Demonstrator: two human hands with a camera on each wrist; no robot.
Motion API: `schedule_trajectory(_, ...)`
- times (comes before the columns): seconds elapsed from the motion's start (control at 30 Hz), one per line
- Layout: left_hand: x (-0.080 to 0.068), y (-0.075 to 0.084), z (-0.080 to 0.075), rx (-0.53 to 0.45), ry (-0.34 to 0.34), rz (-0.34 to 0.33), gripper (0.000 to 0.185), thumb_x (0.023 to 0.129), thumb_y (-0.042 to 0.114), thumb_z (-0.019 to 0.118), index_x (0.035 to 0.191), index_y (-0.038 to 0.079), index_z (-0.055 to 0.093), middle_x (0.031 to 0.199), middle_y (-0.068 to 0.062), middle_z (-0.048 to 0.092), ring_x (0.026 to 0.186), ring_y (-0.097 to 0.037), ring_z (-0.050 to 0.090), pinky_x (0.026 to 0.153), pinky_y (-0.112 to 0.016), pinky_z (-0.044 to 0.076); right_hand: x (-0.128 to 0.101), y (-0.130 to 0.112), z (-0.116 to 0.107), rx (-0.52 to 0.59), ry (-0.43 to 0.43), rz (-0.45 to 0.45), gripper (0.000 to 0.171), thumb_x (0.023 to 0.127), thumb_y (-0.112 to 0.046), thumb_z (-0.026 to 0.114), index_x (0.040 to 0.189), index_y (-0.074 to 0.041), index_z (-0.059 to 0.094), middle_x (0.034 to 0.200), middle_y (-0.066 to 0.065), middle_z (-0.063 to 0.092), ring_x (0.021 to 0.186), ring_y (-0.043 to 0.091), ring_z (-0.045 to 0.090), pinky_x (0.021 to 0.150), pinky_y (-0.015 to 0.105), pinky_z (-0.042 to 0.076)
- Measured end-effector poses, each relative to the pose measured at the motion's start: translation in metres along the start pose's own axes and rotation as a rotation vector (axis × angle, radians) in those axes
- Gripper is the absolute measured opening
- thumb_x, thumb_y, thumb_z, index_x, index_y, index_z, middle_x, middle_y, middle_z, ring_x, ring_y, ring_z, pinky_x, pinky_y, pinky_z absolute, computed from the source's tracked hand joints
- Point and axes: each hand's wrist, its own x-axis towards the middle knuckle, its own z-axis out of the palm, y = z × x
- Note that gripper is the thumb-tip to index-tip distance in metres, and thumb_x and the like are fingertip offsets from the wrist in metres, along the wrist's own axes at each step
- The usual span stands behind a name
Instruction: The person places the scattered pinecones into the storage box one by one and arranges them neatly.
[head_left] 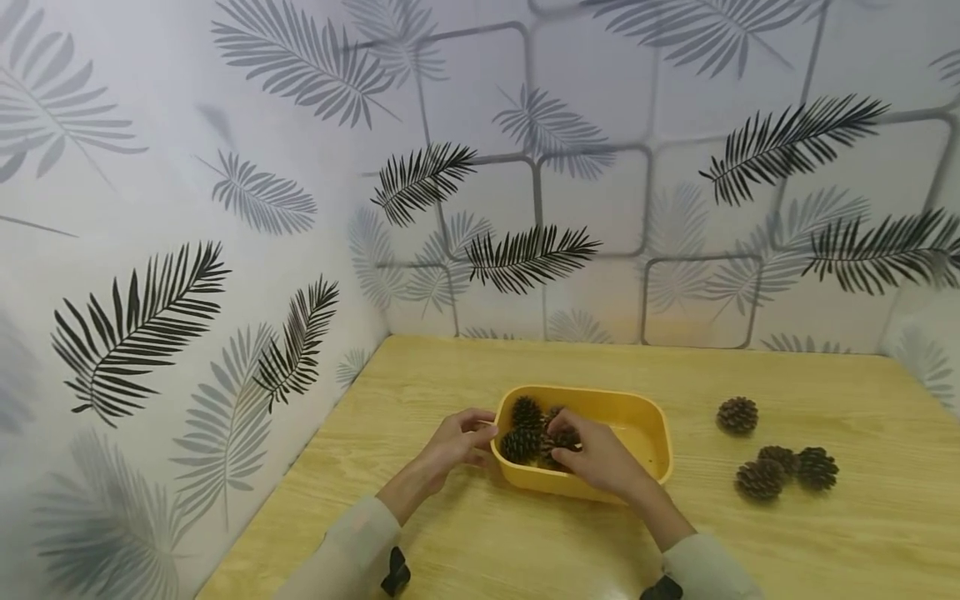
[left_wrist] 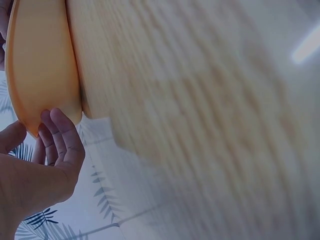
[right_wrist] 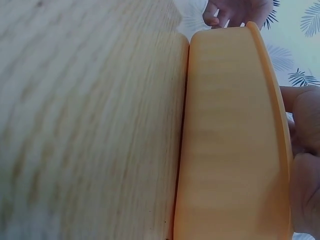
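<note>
A yellow plastic container (head_left: 600, 487) stands on the table, with several pine cones (head_left: 520, 446) gathered in its left end. At that end, my left hand (head_left: 453, 443) holds the container, thumb at the rim and fingertips (left_wrist: 62, 120) against the outer wall. Reaching over the near rim, my right hand (head_left: 596, 454) has its curled fingers and thumb around a brown pine cone (head_left: 553, 450) inside. The right wrist view shows mostly the container's long outer side (right_wrist: 230, 135), which hides the cones; part of the right hand (right_wrist: 306, 125) appears past the rim.
To the right of the container lie a single pine cone (head_left: 737, 415) and, nearer, a cluster of 3: a brown cone (head_left: 761, 480), one behind it (head_left: 778, 457) and a darker one (head_left: 817, 468). Leaf-patterned walls (head_left: 592, 300) border the wood-grain table (head_left: 420, 375) at back and left.
</note>
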Motion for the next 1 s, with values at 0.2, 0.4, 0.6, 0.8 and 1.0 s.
schedule_trajectory(0.2,0.0009,0.0023,0.0014,0.003,0.004,0.004,0.041,0.106,0.021,0.064,0.141,-0.001,0.058,0.121,-0.017,0.065,0.092,-0.018,0.068,0.081,-0.039,0.063,0.0003,0.0028,-0.0021,0.023,-0.033,0.013,0.022,0.096,-0.006,0.074,0.116,-0.006,0.067,0.112,0.007,0.071,0.105,0.029,0.068,0.088,0.049,0.058)
schedule_trajectory(0.4,0.0005,0.0023,0.0016,0.004,0.003,-0.001,0.042,0.106,0.020,0.064,0.141,-0.001,0.058,0.121,-0.016,0.065,0.093,-0.019,0.068,0.081,-0.039,0.063,0.0011,0.0057,-0.0015,0.069,-0.053,0.000,0.026,0.093,-0.002,0.076,0.117,-0.003,0.066,0.114,0.011,0.071,0.107,0.032,0.069,0.091,0.052,0.058)
schedule_trajectory(0.6,0.0003,-0.0010,0.0007,0.000,-0.010,-0.001,0.043,0.106,0.021,0.064,0.141,-0.001,0.057,0.119,-0.014,0.064,0.093,-0.019,0.068,0.083,-0.041,0.063,0.0005,0.0092,0.0004,0.093,-0.048,-0.010,0.026,0.092,-0.003,0.077,0.116,-0.003,0.067,0.117,0.014,0.071,0.110,0.036,0.068,0.093,0.054,0.057)
schedule_trajectory(0.8,0.0000,-0.0043,0.0008,0.000,-0.006,0.006,0.042,0.106,0.020,0.064,0.141,-0.002,0.057,0.119,-0.015,0.065,0.091,-0.018,0.069,0.082,-0.040,0.063,-0.0018,0.0070,0.0006,0.132,-0.038,0.002,0.027,0.092,-0.004,0.078,0.117,-0.001,0.067,0.117,0.016,0.071,0.109,0.036,0.068,0.092,0.053,0.058)
schedule_trajectory(1.0,0.0024,-0.0020,0.0005,0.009,0.004,0.009,0.042,0.105,0.021,0.065,0.140,-0.001,0.059,0.118,-0.014,0.066,0.090,-0.017,0.069,0.081,-0.039,0.063,0.0004,0.0054,-0.0015,0.119,0.025,-0.021,0.023,0.095,-0.003,0.074,0.116,0.000,0.067,0.117,0.017,0.071,0.108,0.037,0.068,0.088,0.047,0.060)
